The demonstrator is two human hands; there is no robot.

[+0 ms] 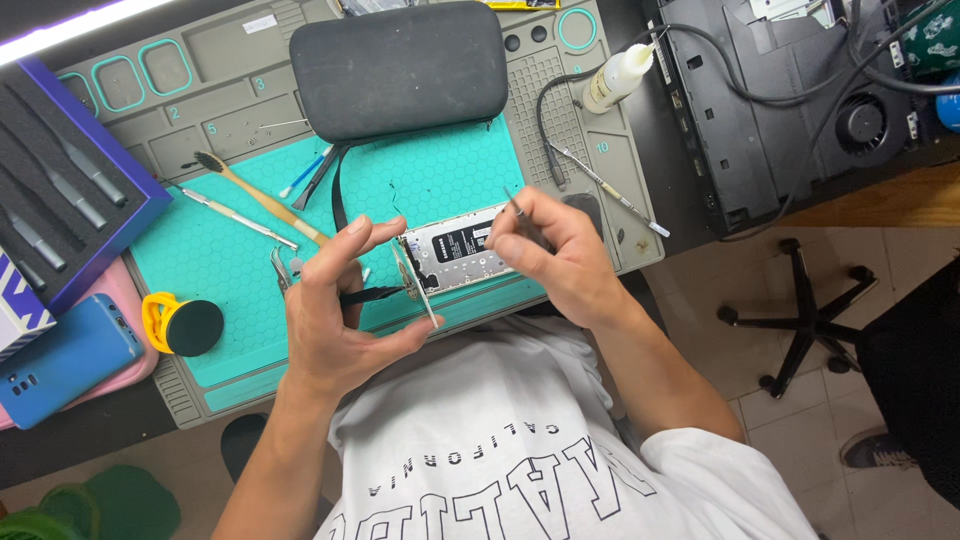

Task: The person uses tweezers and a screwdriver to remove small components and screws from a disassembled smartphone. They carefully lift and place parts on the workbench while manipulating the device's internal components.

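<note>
clearly light, thin and fragile, the opened silver smartphone with its bare inner frame point(455, 258) sits over the teal mat at 6 o'clock, left hand point(335, 305) pinching its edges, right hand point(555, 250) closed on fine metal tweezers point(515, 207).

Over the near edge of the teal work mat point(420, 185), the left hand point(335, 315) holds up an opened phone point(455, 255), tilted on its side, with a black spudger point(375, 294) pinched between thumb and fingers. The right hand point(555, 255) grips fine tweezers point(516, 208) at the phone's upper edge. A dark grey case point(400, 68) lies at the mat's far edge. A yellow-handled suction cup point(183, 325) sits near the mat's left edge, and a brush point(255, 192) lies left of centre.
</note>
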